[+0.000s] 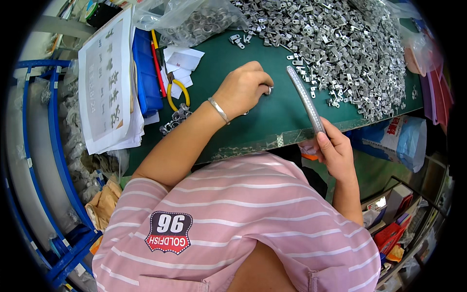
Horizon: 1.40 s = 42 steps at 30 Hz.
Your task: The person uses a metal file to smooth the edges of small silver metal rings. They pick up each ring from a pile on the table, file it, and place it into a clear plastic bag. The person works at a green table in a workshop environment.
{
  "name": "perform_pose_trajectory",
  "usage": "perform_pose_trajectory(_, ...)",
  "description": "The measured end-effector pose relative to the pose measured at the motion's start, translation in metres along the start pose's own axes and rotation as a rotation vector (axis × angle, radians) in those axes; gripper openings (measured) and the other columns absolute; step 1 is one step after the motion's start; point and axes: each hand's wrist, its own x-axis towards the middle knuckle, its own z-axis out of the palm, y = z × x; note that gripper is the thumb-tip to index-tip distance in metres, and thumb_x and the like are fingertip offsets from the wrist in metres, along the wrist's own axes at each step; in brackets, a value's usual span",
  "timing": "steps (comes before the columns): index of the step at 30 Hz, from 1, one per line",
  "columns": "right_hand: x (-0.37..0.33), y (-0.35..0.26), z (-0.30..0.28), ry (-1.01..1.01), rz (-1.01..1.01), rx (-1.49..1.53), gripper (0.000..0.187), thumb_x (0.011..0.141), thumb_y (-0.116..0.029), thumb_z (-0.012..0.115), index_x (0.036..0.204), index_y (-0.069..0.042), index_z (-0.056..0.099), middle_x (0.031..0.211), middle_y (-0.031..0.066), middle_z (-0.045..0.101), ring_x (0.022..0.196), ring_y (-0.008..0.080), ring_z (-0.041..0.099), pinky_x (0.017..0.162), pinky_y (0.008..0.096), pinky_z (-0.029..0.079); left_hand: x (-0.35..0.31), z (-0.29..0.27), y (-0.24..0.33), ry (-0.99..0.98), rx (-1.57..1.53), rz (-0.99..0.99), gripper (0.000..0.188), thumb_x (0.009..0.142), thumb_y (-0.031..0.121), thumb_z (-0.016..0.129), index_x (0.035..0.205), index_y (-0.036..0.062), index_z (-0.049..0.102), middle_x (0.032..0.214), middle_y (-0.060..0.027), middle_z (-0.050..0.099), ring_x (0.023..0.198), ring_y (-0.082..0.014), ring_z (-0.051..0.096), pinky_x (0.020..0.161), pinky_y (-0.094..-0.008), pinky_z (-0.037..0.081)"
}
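Note:
Over the green tabletop (219,141), my left hand (245,90) is closed, its thumb and fingers pinching a small shiny metal piece (270,90) that is mostly hidden. In my right hand (334,148), by the table's near edge, is the lower end of a long narrow grey metal bar (305,100) with rows of small marks. It slants up and left, its far end beside a large heap of small metal tabs (335,48) with holes. Several metal rings (177,119) lie beside my left forearm.
A clear bag of metal rings (199,27) rests at the back. Yellow-handled pliers (177,91), paper slips (185,59), a blue tray (147,73) and printed sheets (104,82) sit left. A blue rack (58,146) stands far left; a blue-and-white bag (396,141) is right of the table.

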Motion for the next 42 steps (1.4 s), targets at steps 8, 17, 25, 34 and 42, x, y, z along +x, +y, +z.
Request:
perform_pose_trajectory(8,0.003,0.005,0.001,-0.014,0.003,-0.01,0.038,0.091,-0.019,0.051,0.124,-0.001,0.048,0.066,-0.0014,0.049,0.051,0.0031,0.042,0.045,0.0169,0.034,-0.018,-0.021,0.015,0.083,-1.222,-0.474,0.016,0.079,-0.003,0.059,0.093,0.0047,0.058,0.092,-0.0137,0.063,0.067,-0.0088,0.055,0.05,-0.0191,0.041)
perform_pose_trajectory(17,0.005,0.005,0.007,-0.047,-0.008,-0.026,0.037,0.091,-0.019,0.052,0.123,-0.001,0.049,0.066,-0.0011,0.049,0.049,0.003,0.042,0.044,0.0174,0.035,-0.033,-0.023,0.018,0.188,-1.557,-0.421,0.021,0.084,-0.001,0.054,0.104,0.0049,0.059,0.099,-0.0147,0.062,0.072,-0.0109,0.054,0.05,-0.0188,0.041)
perform_pose_trajectory(25,0.005,0.004,0.01,-0.085,-0.036,-0.045,0.037,0.091,-0.019,0.051,0.122,-0.001,0.049,0.065,-0.0008,0.05,0.049,0.003,0.043,0.044,0.0172,0.035,-0.038,-0.029,0.024,0.238,-1.527,-0.47,0.02,0.086,0.001,0.05,0.105,-0.0026,0.057,0.103,-0.0167,0.06,0.081,-0.0158,0.062,0.061,-0.0198,0.052)
perform_pose_trajectory(34,0.007,0.002,0.013,-0.107,-0.058,-0.05,0.037,0.091,-0.018,0.051,0.122,0.0,0.049,0.065,-0.0008,0.05,0.048,0.003,0.044,0.043,0.0174,0.035,-0.045,-0.03,0.017,0.239,-1.767,-0.429,0.023,0.088,0.003,0.048,0.109,-0.001,0.057,0.097,-0.0122,0.058,0.075,-0.0127,0.054,0.056,-0.0196,0.046)
perform_pose_trajectory(42,0.008,-0.003,0.014,-0.116,-0.058,-0.052,0.037,0.09,-0.019,0.052,0.122,0.0,0.049,0.066,-0.0008,0.05,0.049,0.0028,0.043,0.043,0.0173,0.035,-0.039,-0.037,0.018,0.299,-1.693,-0.554,0.022,0.089,0.006,0.049,0.109,0.0008,0.057,0.102,-0.0144,0.057,0.081,-0.0135,0.056,0.063,-0.0208,0.05)
